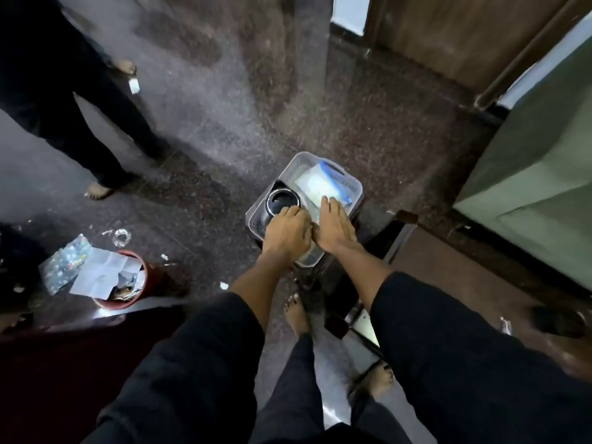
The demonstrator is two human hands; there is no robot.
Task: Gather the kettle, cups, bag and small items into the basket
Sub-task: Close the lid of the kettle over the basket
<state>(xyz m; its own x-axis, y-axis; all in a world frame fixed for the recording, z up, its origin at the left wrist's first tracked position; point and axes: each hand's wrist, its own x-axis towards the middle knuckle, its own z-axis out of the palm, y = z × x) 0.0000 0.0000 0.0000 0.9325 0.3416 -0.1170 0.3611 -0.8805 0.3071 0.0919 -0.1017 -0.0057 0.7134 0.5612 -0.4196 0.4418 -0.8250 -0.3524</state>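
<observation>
A grey plastic basket point(296, 163) sits on a small dark stand in front of me. A black kettle point(282, 201) stands in its left side with its round top open to view. A clear zip bag with a blue seal point(320, 184) lies in the right side. My left hand point(286, 233) is over the basket beside the kettle, fingers curled downward; what they hold is hidden. My right hand point(334, 225) lies flat with straight fingers on the near end of the bag. Cups and small items are hidden under my hands.
A red waste bin point(128, 283) stuffed with paper and foil stands at the lower left. Another person's dark-trousered legs point(80, 123) stand at the upper left. A wooden door point(448, 36) is at the back right, a green cabinet point(538, 187) at the right.
</observation>
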